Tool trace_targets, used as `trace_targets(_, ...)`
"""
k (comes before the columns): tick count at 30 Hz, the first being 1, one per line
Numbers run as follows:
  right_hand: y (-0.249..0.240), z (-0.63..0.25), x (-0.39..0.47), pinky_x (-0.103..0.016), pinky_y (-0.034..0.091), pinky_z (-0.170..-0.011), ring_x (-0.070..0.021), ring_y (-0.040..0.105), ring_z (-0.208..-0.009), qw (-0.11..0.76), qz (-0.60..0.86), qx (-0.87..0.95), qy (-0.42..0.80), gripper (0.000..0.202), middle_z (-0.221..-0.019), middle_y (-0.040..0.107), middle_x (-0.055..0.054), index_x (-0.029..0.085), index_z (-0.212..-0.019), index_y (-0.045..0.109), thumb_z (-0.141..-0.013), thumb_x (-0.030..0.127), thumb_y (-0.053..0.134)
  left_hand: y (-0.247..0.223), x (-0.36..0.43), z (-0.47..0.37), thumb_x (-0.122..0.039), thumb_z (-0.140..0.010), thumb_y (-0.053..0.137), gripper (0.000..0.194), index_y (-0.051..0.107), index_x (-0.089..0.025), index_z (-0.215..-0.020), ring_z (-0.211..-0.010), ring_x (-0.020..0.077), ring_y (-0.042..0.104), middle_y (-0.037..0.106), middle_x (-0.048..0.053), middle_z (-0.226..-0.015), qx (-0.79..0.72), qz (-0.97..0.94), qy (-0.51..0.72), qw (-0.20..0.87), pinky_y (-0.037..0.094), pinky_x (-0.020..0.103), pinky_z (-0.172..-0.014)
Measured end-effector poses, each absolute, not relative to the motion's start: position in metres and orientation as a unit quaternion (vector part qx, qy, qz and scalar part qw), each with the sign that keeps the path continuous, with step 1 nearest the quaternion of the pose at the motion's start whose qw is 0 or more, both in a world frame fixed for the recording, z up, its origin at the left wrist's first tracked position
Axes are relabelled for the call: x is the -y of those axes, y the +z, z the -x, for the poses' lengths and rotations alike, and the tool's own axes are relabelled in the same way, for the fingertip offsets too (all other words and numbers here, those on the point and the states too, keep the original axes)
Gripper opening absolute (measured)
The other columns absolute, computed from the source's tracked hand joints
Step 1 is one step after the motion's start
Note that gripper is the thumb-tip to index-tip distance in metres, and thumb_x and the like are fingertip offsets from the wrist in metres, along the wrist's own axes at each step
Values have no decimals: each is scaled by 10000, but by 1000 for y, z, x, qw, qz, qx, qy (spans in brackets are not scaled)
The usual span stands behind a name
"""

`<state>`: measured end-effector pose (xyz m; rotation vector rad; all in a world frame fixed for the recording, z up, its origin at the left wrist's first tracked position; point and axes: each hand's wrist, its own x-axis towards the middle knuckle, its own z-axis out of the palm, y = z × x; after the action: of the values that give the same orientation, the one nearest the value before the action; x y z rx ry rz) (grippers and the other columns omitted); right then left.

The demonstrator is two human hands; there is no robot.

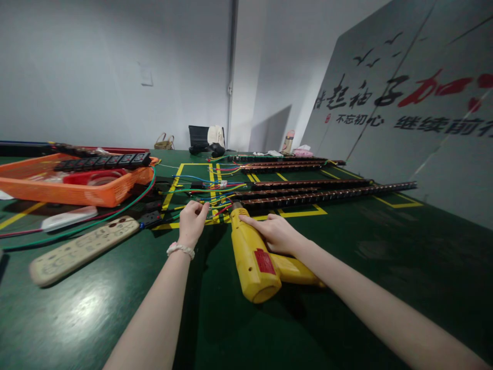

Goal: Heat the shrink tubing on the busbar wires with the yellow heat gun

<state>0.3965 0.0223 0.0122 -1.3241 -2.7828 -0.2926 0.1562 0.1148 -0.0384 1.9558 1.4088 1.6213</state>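
Note:
My right hand (280,234) is wrapped round a yellow heat gun (252,257) with a red label, its metal nozzle directed away from me at the wires. Left of the nozzle, my left hand (193,218) has its fingers pinched together beside thin coloured wires (221,209); what lies between the fingertips is too small to make out. The wires run from the left ends of long dark strips (323,195) lying side by side on the green table. A pale scrunchie (181,250) circles my left wrist.
An orange basket (96,192) holding black socket strips stands at the left. Nearer lie a cream power strip (87,249) and a white object (69,218), with green and red cables across. A bag, bottle and pink packet stand at the far edge.

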Motion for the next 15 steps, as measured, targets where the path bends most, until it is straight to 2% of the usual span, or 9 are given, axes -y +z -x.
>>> trace_targets(7, 19, -394, -15, -356, 308, -742, -227, 601, -832, 20, 424, 898, -117, 831, -1000, 674, -92, 149, -1459, 115, -719, 124, 494, -38, -116, -156, -406, -807, 510, 332, 507, -190, -555, -572, 117, 453, 503, -7, -618, -495, -660, 553, 119, 352, 251, -578)
trace_targets(15, 14, -387, -18, -360, 296, -765, -225, 588, -862, 38, 402, 908, -114, 811, -1012, 668, -85, 167, -1456, 119, -741, 146, 502, -38, -115, -157, -408, -808, 501, 336, 509, -189, -553, -561, 112, 446, 481, -13, -604, -490, -662, 555, 115, 347, 249, -571)
